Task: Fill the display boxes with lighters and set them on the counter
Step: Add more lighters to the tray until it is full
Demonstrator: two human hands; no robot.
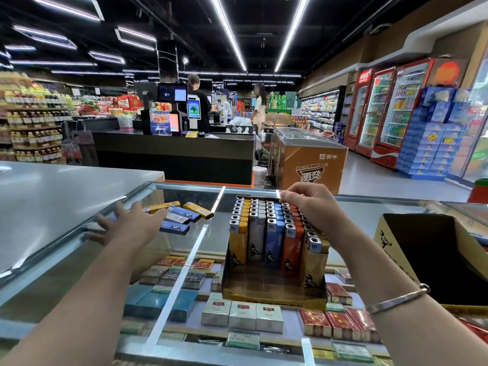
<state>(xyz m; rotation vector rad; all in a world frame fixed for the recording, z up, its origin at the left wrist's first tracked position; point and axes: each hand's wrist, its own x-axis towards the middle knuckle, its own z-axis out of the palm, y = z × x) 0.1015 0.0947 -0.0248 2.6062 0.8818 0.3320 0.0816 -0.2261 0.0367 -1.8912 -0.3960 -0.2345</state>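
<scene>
on the glass counter [369,212] her left hand [132,225] reaches, fingers spread wide, over loose lighters [182,215]; right hand [309,204], fingers curled, pinches at the back row in the display box [274,294].

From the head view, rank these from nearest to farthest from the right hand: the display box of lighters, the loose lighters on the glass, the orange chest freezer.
1. Display box, directly under the right hand.
2. Loose lighters, to its left, by the left hand.
3. Orange chest freezer, beyond the counter.
</scene>
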